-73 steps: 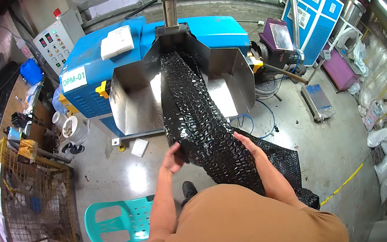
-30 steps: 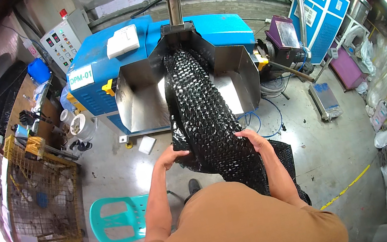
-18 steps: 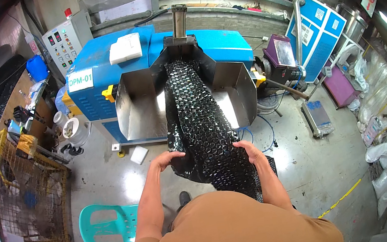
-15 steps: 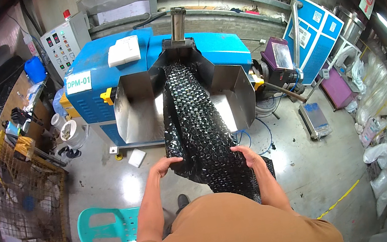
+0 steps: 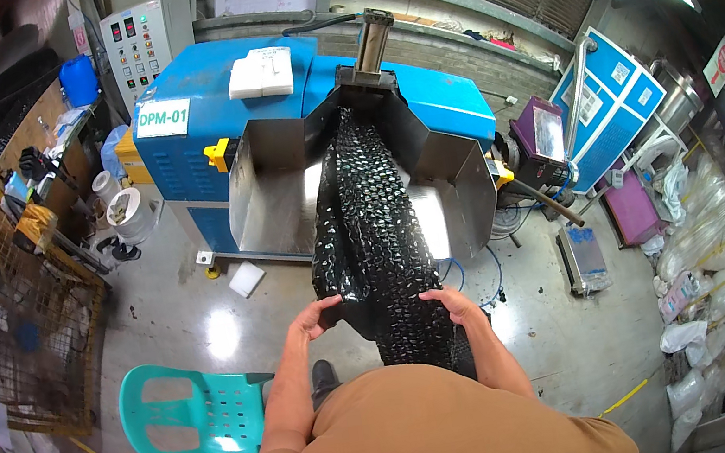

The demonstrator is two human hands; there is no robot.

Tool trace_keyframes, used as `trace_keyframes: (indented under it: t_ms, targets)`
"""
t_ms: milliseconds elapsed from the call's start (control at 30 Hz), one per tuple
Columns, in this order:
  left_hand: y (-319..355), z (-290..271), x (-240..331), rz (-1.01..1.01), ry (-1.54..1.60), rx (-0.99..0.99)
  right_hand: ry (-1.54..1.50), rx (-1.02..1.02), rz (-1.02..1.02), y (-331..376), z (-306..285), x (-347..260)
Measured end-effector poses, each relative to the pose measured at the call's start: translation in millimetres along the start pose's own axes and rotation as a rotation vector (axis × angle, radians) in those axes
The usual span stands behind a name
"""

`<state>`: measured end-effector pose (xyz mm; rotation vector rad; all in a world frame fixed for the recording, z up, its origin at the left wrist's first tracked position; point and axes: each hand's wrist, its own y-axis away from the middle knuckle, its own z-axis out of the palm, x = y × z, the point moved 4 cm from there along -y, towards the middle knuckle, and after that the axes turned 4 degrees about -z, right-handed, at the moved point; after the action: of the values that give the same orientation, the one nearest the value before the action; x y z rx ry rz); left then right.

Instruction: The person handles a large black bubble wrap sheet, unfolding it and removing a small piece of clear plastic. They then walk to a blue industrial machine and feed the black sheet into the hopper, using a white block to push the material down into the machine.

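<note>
Two edges: left hand pinches the left of the black sheet, right hand its right.
Sheet: runs from near, between metal chute walls, toward the far blue machine.
Loose tail: less shows near right than earlier; the work looks straighter.

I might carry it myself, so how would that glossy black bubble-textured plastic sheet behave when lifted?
The sheet is likely floppy, as it folds between the left hand and right hand. Its shine suggests some slipperiness; its bubbly surface, perhaps lightness for its bulk.
</note>
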<state>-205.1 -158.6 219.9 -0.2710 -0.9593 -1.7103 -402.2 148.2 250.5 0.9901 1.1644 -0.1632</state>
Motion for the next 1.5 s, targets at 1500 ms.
trace_keyframes:
  t_ms: [1500]
  targets:
    - [-32, -51, -9, 0.276, -0.951, 0.736, 0.127, 0.019, -0.078, -41, 0, 71]
